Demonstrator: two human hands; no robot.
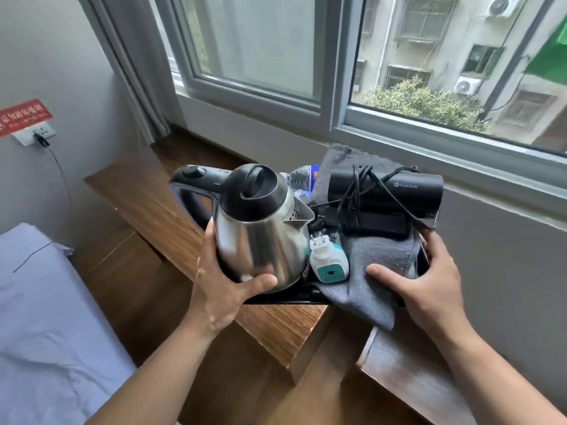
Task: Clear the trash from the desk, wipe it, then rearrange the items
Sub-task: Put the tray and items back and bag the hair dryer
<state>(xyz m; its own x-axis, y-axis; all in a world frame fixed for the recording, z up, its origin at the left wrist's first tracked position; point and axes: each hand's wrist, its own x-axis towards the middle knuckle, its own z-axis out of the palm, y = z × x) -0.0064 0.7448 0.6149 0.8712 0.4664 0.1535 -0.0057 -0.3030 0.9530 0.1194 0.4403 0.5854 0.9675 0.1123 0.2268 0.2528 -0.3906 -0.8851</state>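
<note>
A black tray [285, 299] is held above the wooden desk [144, 204], one hand on each end. My left hand [224, 283] grips its left end, thumb against the steel kettle [260, 237] standing on it. My right hand [429, 286] grips the right end, thumb pressing a grey cloth [371, 268] that drapes over the tray's edge. On the cloth lies a black hair dryer [386, 194] wrapped in its cord. Between kettle and cloth stands a white and teal plug-in device [328, 262]. A clear plastic bottle [302, 177] shows behind the kettle.
The desk runs along the wall under a window [337, 87]. A bed with blue sheet [46, 317] is at the lower left. A wall socket [36, 134] with a black cable plugged in sits at the left. A wooden chair back [408, 375] is at the lower right.
</note>
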